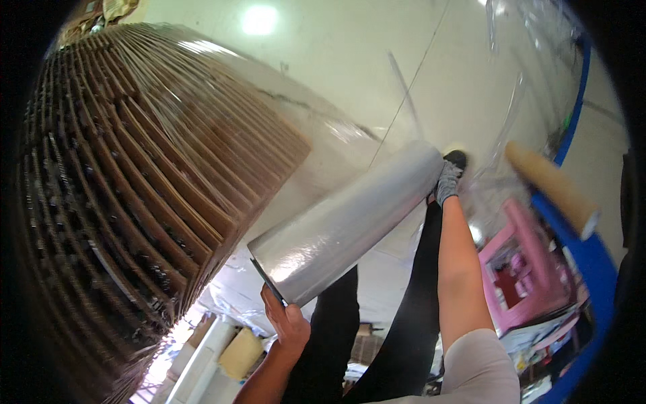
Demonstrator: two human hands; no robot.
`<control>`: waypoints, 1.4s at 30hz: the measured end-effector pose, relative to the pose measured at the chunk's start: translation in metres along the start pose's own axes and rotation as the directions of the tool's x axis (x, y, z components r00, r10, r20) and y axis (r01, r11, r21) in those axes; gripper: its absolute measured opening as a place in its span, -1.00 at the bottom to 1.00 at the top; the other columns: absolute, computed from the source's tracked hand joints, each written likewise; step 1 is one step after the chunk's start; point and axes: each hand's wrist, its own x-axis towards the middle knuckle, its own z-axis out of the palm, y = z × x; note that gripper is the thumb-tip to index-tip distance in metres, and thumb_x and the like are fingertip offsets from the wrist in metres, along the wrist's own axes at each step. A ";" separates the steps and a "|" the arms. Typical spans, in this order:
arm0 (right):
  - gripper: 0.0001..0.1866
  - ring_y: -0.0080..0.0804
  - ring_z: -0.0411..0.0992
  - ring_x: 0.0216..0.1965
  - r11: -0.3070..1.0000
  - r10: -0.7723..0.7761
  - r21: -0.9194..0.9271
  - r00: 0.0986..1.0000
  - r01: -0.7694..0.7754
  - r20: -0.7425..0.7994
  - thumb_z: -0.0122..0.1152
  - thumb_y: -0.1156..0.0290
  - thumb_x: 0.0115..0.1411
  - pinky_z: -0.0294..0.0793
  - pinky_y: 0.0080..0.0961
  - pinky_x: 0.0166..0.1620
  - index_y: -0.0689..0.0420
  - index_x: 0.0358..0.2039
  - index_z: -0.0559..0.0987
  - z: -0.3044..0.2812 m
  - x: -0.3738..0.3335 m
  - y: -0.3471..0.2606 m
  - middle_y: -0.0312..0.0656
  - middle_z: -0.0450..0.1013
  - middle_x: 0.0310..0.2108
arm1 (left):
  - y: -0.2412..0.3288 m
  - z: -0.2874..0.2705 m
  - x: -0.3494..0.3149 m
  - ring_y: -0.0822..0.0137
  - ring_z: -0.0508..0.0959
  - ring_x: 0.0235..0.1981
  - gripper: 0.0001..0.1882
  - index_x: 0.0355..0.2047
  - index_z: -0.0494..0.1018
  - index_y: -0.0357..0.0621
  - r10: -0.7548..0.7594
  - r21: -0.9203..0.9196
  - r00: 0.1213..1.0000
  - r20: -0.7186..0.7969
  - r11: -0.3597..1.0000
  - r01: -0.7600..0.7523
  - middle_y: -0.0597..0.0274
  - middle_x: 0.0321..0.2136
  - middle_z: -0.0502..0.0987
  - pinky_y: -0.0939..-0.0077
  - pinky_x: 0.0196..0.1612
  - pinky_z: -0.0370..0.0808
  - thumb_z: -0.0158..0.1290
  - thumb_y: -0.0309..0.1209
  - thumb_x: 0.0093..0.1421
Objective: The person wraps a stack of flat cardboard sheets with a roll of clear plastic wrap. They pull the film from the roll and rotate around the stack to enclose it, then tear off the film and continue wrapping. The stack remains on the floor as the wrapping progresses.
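Note:
A large roll of clear stretch film (350,222) lies slantwise in front of me, and film runs from it toward a tall stack of brown cardboard sheets (155,175) at the left. My left hand (289,325) is bare and closed at the near end of the roll, beside its dark end edge. At the far end my right hand (449,180), in a grey glove with dark fingers, holds the roll; its fingertips are partly hidden. Shiny film covers part of the stack's side.
To the right stand a pink plastic container (525,269) with things inside and a brown cardboard tube (552,188) along a blue edge (595,296). Loose clear film lies on the pale floor (336,60). A yellowish bundle (241,353) sits at the lower left.

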 end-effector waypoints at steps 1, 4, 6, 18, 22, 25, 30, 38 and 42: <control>-0.53 -0.29 0.42 -0.01 0.996 0.081 0.031 0.997 -0.082 0.015 -0.26 0.00 0.41 0.44 -0.32 0.05 0.05 -0.03 0.50 -0.005 -0.002 0.036 -0.23 0.47 -0.02 | -0.023 0.004 -0.006 -0.27 0.37 -0.12 -0.36 0.12 0.18 -0.49 0.048 0.008 0.999 0.004 0.999 -0.048 -0.35 -0.09 0.32 -0.05 -0.04 0.32 -0.25 -0.08 0.32; -0.48 -0.27 0.41 0.03 0.987 0.103 -0.124 0.994 -0.107 -0.039 -0.28 -0.05 0.41 0.44 -0.30 0.08 0.05 0.04 0.47 -0.021 -0.038 0.131 -0.21 0.45 0.03 | -0.076 -0.001 -0.018 -0.31 0.36 -0.11 -0.28 0.12 0.20 -0.46 0.133 0.044 0.991 0.016 0.990 -0.134 -0.38 -0.08 0.33 -0.11 -0.04 0.32 -0.29 0.08 0.34; -0.42 -0.22 0.41 0.03 0.962 0.259 0.106 0.964 -0.252 -0.057 -0.30 -0.10 0.40 0.43 -0.27 0.12 0.09 0.09 0.44 -0.014 -0.060 0.179 -0.14 0.44 0.05 | -0.103 -0.015 -0.023 -0.34 0.36 -0.09 -0.28 0.12 0.19 -0.45 0.251 0.131 0.967 0.034 0.959 -0.253 -0.40 -0.06 0.33 -0.14 -0.03 0.31 -0.28 0.08 0.34; -0.30 -0.21 0.46 -0.15 0.962 0.221 0.222 0.932 -0.160 -0.287 -0.24 -0.21 0.30 0.46 -0.28 -0.05 0.17 0.01 0.52 -0.090 -0.300 0.325 -0.11 0.51 -0.11 | -0.252 -0.133 -0.108 -0.19 0.38 0.09 -0.38 0.17 0.20 -0.54 0.097 0.123 0.994 0.046 0.987 -0.103 -0.39 0.10 0.33 0.13 0.20 0.25 -0.23 -0.11 0.42; -0.22 -0.23 0.44 -0.18 0.994 0.080 -0.048 0.939 -0.102 -0.334 -0.24 -0.31 0.29 0.47 -0.28 -0.13 0.20 0.06 0.47 -0.120 -0.369 0.388 -0.06 0.48 -0.09 | -0.295 -0.174 -0.137 -0.12 0.35 0.15 -0.35 0.23 0.19 -0.47 0.177 -0.006 0.968 0.179 0.984 -0.179 -0.32 0.15 0.32 0.18 0.24 0.21 -0.20 -0.08 0.41; -0.22 -0.26 0.42 -0.29 0.997 0.034 0.080 0.883 0.004 -0.468 -0.25 -0.29 0.31 0.46 -0.24 -0.21 0.25 -0.01 0.49 -0.119 -0.415 0.459 -0.07 0.49 -0.25 | -0.342 -0.202 -0.150 -0.10 0.37 0.14 -0.37 0.20 0.24 -0.44 0.307 -0.005 0.939 0.155 0.951 -0.310 -0.28 0.12 0.36 0.19 0.23 0.22 -0.19 -0.06 0.41; -0.52 -0.15 0.45 -0.11 0.995 -0.089 -0.088 0.890 0.055 -0.447 -0.18 0.09 0.42 0.45 -0.31 -0.05 0.27 -0.11 0.52 -0.112 -0.482 0.592 0.04 0.51 -0.15 | -0.463 -0.272 -0.172 0.05 0.40 0.11 -0.37 0.19 0.28 -0.31 0.115 -0.144 0.947 0.299 0.987 -0.074 -0.11 0.10 0.39 0.30 0.10 0.35 -0.23 0.01 0.41; -0.57 -0.05 0.46 -0.18 0.950 -0.241 -0.292 0.857 0.112 -0.455 -0.20 0.17 0.34 0.49 -0.27 -0.10 0.26 -0.15 0.52 -0.076 -0.627 0.746 0.07 0.51 -0.21 | -0.604 -0.366 -0.228 -0.03 0.36 0.19 -0.30 0.21 0.26 -0.40 0.321 -0.180 0.882 0.344 0.945 -0.274 -0.22 0.18 0.34 0.26 0.26 0.19 -0.19 0.05 0.39; -0.63 0.00 0.49 -0.17 0.950 -0.124 -0.305 0.805 -0.073 -0.580 -0.22 0.27 0.39 0.47 -0.26 -0.10 0.26 -0.18 0.52 -0.047 -0.701 0.812 0.14 0.53 -0.21 | -0.682 -0.385 -0.253 -0.13 0.33 0.19 -0.35 0.17 0.30 -0.42 0.448 -0.039 0.871 0.203 0.892 -0.450 -0.29 0.16 0.34 0.19 0.26 0.18 -0.19 -0.01 0.39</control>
